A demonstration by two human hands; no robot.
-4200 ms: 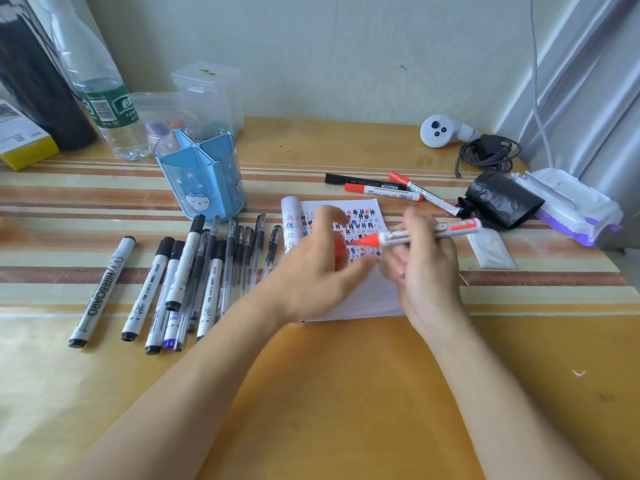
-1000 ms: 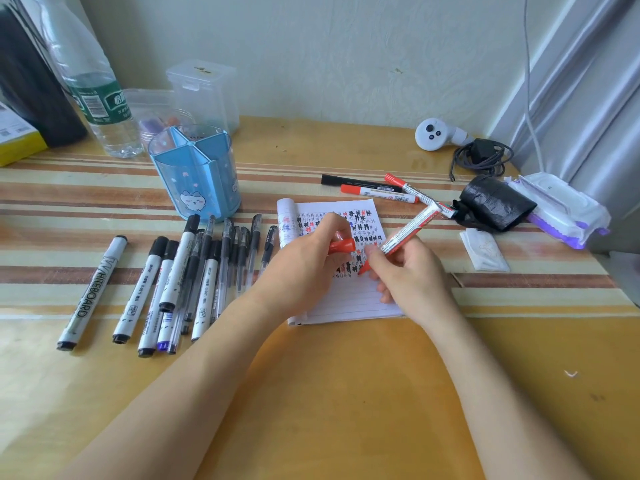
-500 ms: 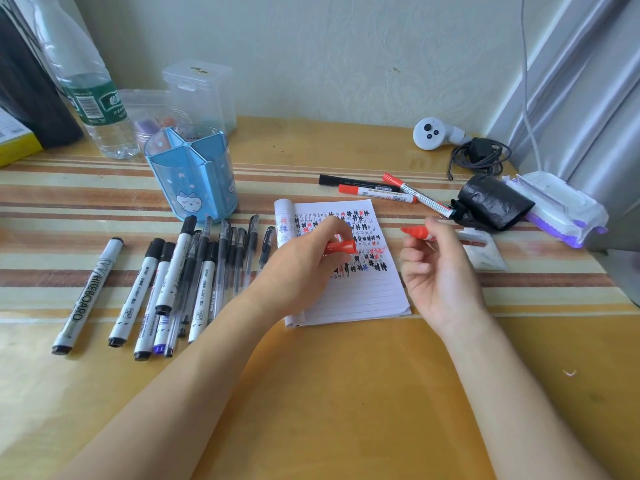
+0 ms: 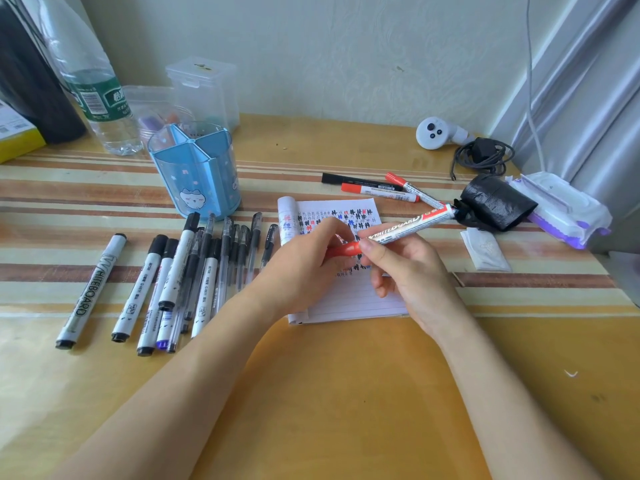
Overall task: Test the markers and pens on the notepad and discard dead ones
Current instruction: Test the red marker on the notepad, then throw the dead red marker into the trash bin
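Note:
A lined notepad (image 4: 349, 299) lies at the table's middle, its upper half covered in black, red and blue test marks. My right hand (image 4: 412, 271) grips a red whiteboard marker (image 4: 412, 226) over the pad, barrel pointing up and right. My left hand (image 4: 304, 265) pinches the marker's red cap (image 4: 344, 250), which sits at the marker's tip end. Several black-capped markers and pens (image 4: 180, 278) lie in a row left of the pad. Two red markers (image 4: 377, 190) and a black one lie behind the pad.
A blue pen holder (image 4: 195, 174) stands behind the pen row, with a water bottle (image 4: 100, 98) and clear plastic boxes (image 4: 204, 91) further back. To the right are a black rolled bag (image 4: 495, 202), a wet-wipes pack (image 4: 561, 209), a white controller (image 4: 433, 133) and a cable.
The right hand swung the red marker back from the right side to the left hand. The cap now meets the marker's tip over the pad; half a second ago they were apart.

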